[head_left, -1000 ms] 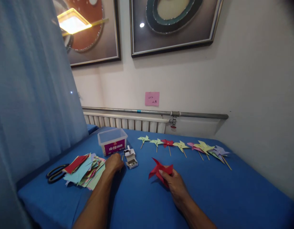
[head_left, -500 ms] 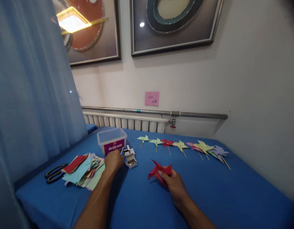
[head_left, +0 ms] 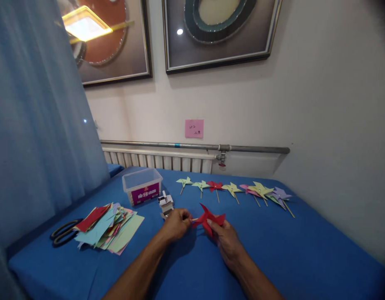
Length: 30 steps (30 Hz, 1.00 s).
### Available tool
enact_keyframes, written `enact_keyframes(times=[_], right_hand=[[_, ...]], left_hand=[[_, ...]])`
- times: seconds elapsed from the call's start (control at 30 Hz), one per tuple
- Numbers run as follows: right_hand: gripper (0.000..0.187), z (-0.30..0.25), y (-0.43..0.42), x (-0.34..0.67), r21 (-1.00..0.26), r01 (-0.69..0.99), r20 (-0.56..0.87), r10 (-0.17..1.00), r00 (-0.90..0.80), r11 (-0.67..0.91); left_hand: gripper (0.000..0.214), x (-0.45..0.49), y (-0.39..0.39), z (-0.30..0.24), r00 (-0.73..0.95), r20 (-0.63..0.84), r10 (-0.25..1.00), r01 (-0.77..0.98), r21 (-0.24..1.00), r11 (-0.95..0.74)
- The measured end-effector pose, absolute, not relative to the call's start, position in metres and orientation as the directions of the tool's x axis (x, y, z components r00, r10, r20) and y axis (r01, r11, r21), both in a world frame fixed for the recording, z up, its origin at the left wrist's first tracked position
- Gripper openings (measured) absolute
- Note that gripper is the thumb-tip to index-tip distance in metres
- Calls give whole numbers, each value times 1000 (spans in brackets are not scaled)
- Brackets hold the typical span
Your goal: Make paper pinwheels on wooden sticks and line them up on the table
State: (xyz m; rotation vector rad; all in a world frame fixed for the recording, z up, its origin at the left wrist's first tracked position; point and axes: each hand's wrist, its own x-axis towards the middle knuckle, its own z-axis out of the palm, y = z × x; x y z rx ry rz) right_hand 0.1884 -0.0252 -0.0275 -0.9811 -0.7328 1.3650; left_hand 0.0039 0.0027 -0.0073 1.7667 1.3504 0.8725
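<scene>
My right hand [head_left: 228, 239] pinches a red paper pinwheel [head_left: 207, 218] above the blue cloth, thumb on its front. From the left, my left hand [head_left: 177, 224] is closed on a thin wooden stick [head_left: 195, 219]. The stick's end reaches the pinwheel's left side; whether it touches the paper I cannot tell. Just behind my left hand stands a small open white box [head_left: 166, 203], partly hidden by the hand. A clear plastic tub [head_left: 142, 179] with a purple label sits farther back.
A heap of coloured paper sheets [head_left: 101, 227] and black-handled scissors [head_left: 64, 232] lie at the left. Several finished pinwheels on sticks, such as a yellow one [head_left: 232, 189], line the back right. A blue curtain [head_left: 45, 125] hangs at the left, with a radiator [head_left: 161, 160] behind the table.
My left hand has moved right, from beside the tub to the red pinwheel, bringing the stick along. My right hand still holds the pinwheel in nearly the same place.
</scene>
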Motion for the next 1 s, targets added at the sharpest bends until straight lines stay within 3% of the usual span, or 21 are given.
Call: enact_keyframes(times=[0.27,1.0], right_hand=[[39,-35,-20,190,-907,-420,-99,989,110,-44],[37,-29,-23,188,-897,-441,-86,990,110,-29]], left_hand=[[13,13,-4,-3,290,24,957,285,952,-110],[17,6,-2,4,298,-51,953,251,968,-27]])
